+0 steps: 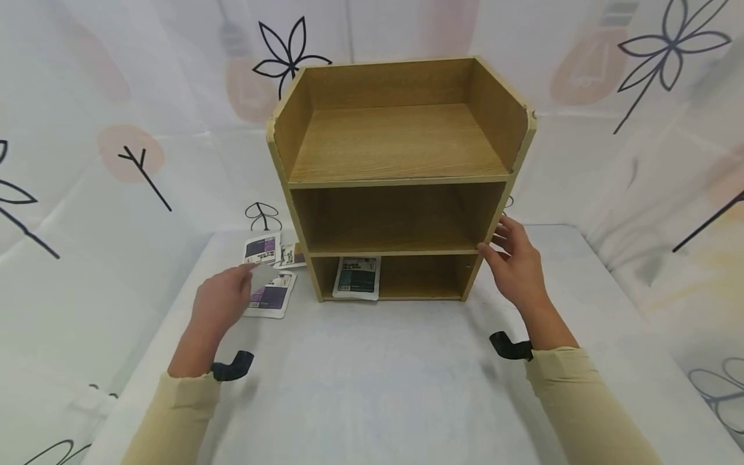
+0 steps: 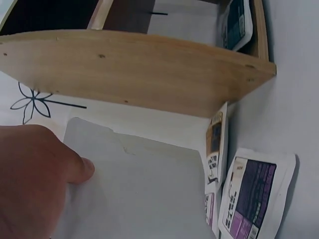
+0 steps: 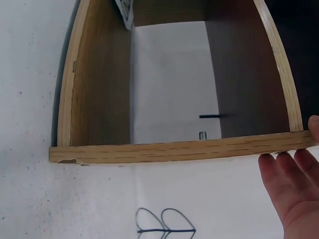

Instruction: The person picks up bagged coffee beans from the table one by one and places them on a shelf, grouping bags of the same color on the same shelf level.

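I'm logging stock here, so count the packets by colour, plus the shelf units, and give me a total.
Purple packets: 2
Brown packet: 1
Teal packet, bottom compartment: 1
Plain-side packet, pinched by the left hand: 1
Wooden shelf: 1
Total: 6

Cut-off and unreadable bits
Packet print too small to read; right hand cropped at lower right edge; left hand cropped lower left.
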The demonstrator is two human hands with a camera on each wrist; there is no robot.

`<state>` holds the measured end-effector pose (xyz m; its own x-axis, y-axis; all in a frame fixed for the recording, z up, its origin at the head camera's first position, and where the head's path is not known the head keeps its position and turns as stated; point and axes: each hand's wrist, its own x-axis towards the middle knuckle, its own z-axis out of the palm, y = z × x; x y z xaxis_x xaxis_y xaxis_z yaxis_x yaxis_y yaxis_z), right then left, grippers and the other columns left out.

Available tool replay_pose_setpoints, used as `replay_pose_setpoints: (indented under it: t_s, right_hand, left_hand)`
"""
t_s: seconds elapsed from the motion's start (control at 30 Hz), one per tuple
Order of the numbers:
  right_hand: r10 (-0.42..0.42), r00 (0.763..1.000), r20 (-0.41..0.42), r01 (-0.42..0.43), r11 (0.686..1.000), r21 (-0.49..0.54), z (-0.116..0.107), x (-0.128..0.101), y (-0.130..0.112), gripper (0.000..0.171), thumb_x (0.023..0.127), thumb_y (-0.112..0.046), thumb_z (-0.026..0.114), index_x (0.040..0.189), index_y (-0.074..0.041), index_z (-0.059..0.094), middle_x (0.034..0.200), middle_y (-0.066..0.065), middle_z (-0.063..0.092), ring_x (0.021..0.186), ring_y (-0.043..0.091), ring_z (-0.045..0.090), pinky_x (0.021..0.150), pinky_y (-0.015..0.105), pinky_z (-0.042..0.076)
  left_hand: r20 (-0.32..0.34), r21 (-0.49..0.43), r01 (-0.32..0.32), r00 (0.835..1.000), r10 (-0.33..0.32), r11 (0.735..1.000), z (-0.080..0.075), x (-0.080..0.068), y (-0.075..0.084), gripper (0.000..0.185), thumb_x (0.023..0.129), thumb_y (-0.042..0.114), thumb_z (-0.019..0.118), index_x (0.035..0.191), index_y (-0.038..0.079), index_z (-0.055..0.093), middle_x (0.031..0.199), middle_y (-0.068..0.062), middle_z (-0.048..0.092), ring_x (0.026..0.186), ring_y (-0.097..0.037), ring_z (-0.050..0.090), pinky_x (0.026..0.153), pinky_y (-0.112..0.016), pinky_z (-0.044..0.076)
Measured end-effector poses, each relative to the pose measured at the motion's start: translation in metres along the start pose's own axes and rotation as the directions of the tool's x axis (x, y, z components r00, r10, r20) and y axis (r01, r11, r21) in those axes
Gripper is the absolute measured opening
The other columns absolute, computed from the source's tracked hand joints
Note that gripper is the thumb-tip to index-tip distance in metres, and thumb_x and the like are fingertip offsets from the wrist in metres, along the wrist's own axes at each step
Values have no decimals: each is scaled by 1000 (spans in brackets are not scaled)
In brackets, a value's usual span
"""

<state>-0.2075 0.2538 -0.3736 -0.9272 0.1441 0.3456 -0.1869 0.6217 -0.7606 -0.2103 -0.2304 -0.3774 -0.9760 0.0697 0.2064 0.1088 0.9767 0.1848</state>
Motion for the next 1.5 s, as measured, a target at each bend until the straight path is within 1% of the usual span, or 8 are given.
replay_pose_setpoints:
  t_s: [0.2, 0.5, 0.73, 0.8, 0.9, 1.07, 1.33, 1.5]
  right_hand:
    - [-29, 999, -35, 29, 1000, 10, 1, 1, 0, 64, 97, -19, 58, 150, -34, 27, 146, 15, 46, 132, 36, 50, 101, 52, 47]
    - [-69, 995, -70, 69, 998, 7, 1, 3, -2, 59, 97, -19, 57, 149, -30, 30, 144, 16, 48, 130, 36, 51, 101, 52, 47]
    - [-69, 995, -77, 72, 997, 26, 0, 3, -3, 58, 97, -21, 56, 148, -31, 31, 144, 15, 47, 131, 36, 51, 102, 52, 46]
    - [-71, 994, -80, 73, 997, 26, 0, 4, -4, 57, 97, -21, 57, 148, -31, 31, 144, 15, 48, 131, 35, 51, 102, 52, 46]
    - [-70, 994, -82, 73, 997, 26, -1, 4, -5, 57, 97, -22, 57, 148, -30, 32, 144, 14, 48, 131, 35, 51, 102, 52, 46]
    - [-68, 994, -91, 70, 997, 28, 0, 4, -6, 56, 97, -23, 57, 147, -30, 33, 144, 12, 48, 131, 34, 52, 102, 51, 46]
    - [-84, 991, -101, 88, 995, 38, 1, 5, -4, 55, 98, -24, 56, 147, -31, 34, 143, 11, 48, 130, 33, 52, 102, 51, 47]
    - [-87, 991, -104, 92, 995, 37, 1, 5, -3, 55, 98, -24, 56, 147, -32, 33, 143, 11, 48, 130, 33, 52, 101, 52, 47]
  left_hand:
    - [15, -16, -28, 999, 28, 999, 1, -3, 7, 34, 99, 17, 49, 130, 8, 59, 112, -19, 70, 67, -21, 56, 55, -32, 45]
    - [38, -22, -75, 996, 76, 997, 6, -9, 23, 32, 98, 19, 51, 126, 10, 63, 97, -12, 73, 65, -19, 55, 56, -30, 44]
    - [75, -38, -86, 993, 89, 996, 7, -15, 37, 33, 99, 22, 51, 129, 13, 62, 106, -10, 73, 64, -16, 54, 53, -26, 37]
    - [74, -43, -99, 992, 102, 994, 7, -16, 40, 32, 99, 21, 51, 128, 13, 63, 103, -10, 73, 61, -16, 51, 51, -26, 36]
    - [74, -53, -118, 990, 122, 992, 8, -17, 44, 31, 99, 22, 51, 126, 13, 64, 102, -9, 74, 64, -16, 55, 53, -29, 43]
    - [54, -70, -166, 984, 170, 984, 8, -21, 54, 29, 98, 21, 53, 122, 13, 66, 106, -9, 74, 77, -20, 64, 68, -37, 54]
    - [60, -79, -215, 974, 220, 973, 8, -22, 70, 27, 98, 21, 55, 122, 16, 65, 108, -4, 73, 77, -17, 63, 70, -35, 56]
    - [27, -71, -263, 964, 266, 962, 9, -20, 76, 28, 97, 20, 55, 123, 15, 65, 109, -4, 73, 86, -19, 67, 76, -38, 57]
